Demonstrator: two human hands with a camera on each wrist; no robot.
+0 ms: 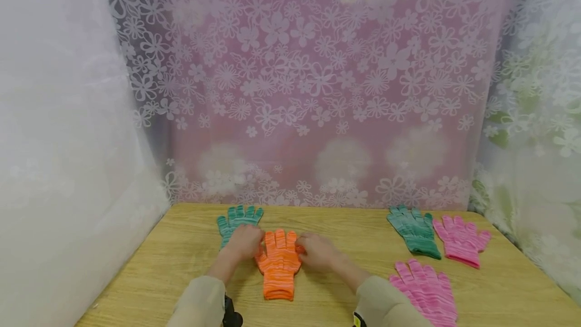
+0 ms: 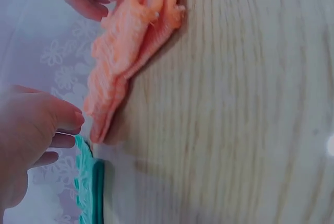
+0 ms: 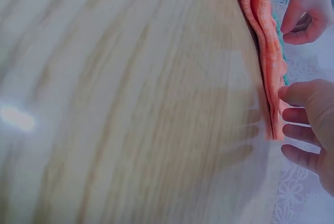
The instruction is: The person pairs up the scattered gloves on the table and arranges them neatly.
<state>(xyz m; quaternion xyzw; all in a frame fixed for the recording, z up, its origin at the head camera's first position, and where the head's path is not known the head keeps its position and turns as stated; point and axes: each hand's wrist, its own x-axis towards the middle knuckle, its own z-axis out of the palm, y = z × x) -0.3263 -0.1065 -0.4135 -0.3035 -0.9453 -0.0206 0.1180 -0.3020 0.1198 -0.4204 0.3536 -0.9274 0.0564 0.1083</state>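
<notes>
A pair of orange knit gloves (image 1: pixel 279 266), one on top of the other, lies on the wooden table with fingers pointing away from me. My left hand (image 1: pixel 246 241) is beside its left edge, near the teal glove (image 1: pixel 236 218) behind. In the left wrist view, the left hand (image 2: pixel 34 135) has loosely bent fingers, with a small gap to the orange fabric (image 2: pixel 122 41). My right hand (image 1: pixel 316 251) is at the orange gloves' right edge. The right wrist view shows this hand's fingers (image 3: pixel 297 132) spread and relaxed, a fingertip meeting the orange edge (image 3: pixel 269 57).
At the right of the table (image 1: pixel 181 271) lie a green glove (image 1: pixel 414 231) and a pink glove (image 1: pixel 460 241) side by side. Another pink glove (image 1: pixel 426 289) is nearer, partly behind my right sleeve (image 1: pixel 386 299). A flowered curtain (image 1: pixel 317 90) hangs along the table's back edge.
</notes>
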